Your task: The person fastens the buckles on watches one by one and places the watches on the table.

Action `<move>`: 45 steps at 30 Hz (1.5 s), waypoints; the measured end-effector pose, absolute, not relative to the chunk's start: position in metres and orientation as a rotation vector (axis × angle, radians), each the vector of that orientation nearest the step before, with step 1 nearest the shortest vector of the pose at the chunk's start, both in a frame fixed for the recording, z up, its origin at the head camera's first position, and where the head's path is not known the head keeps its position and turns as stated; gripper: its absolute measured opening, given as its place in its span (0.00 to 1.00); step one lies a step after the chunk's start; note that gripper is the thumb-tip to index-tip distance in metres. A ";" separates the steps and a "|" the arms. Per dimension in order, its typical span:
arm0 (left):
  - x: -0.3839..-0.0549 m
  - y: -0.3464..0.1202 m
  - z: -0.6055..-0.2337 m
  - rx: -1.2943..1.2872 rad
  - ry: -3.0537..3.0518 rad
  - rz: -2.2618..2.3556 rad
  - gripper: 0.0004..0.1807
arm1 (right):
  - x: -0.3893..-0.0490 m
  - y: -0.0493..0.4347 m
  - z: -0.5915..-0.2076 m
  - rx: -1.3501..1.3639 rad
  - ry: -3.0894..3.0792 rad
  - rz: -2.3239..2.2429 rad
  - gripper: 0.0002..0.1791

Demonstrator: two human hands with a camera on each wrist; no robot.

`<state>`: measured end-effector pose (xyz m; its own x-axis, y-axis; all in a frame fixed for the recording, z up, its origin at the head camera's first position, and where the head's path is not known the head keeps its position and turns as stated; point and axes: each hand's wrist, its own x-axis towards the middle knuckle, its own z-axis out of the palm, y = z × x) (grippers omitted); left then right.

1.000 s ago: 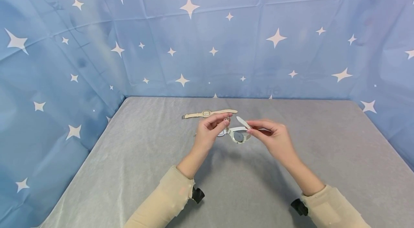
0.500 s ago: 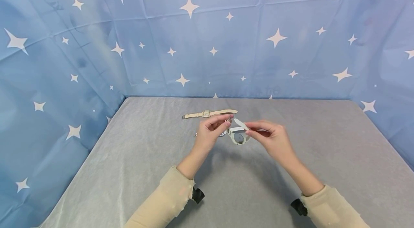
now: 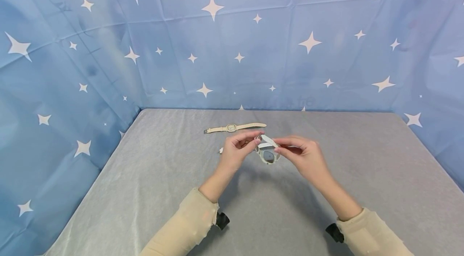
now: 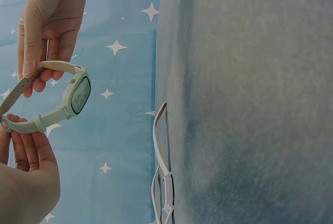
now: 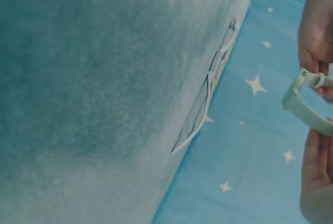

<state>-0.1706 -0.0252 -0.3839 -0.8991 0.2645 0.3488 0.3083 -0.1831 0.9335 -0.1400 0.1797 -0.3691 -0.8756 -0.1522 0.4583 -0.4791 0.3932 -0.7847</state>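
A pale green wristwatch point(image 3: 268, 157) hangs in a loop between both hands, above the grey table. The left hand point(image 3: 235, 150) pinches the buckle end of its strap between thumb and fingers. With thumb and fingertips, the right hand point(image 3: 302, 152) grips the other half of the strap, the one with holes. In the left wrist view, the tip of that holed strap point(image 4: 22, 87) comes right at the buckle, near the view's edge. The watch face point(image 4: 80, 96) points away from the hands there. Fingers partly hide the buckle.
On the grey table point(image 3: 163, 199) a beige watch point(image 3: 231, 128) lies stretched out behind the hands. The end of a white watch point(image 3: 220, 150) shows beside the left hand, which covers the rest. A blue curtain point(image 3: 253, 46) with white stars hangs around the table.
The right hand has moved slightly left, bringing the strap tip to the buckle in the left hand. The left hand has shifted slightly right and down, now covering more of the white watch.
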 end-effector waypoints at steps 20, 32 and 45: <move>-0.169 -0.022 -0.387 -0.726 -2.023 -2.248 0.14 | -0.138 0.177 -0.368 0.555 -2.354 1.458 0.12; -0.168 -0.022 -0.387 -0.720 -2.059 -2.245 0.14 | -0.138 0.176 -0.367 0.557 -2.347 1.429 0.12; -0.168 -0.020 -0.389 -0.710 -2.082 -2.231 0.13 | -0.136 0.173 -0.367 0.538 -2.346 1.396 0.12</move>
<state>-0.1683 -0.0202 -0.3890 -0.8973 0.2951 0.3283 0.3072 -0.1167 0.9445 -0.1361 0.1734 -0.3665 -0.8639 -0.1395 0.4840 -0.4919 0.4405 -0.7510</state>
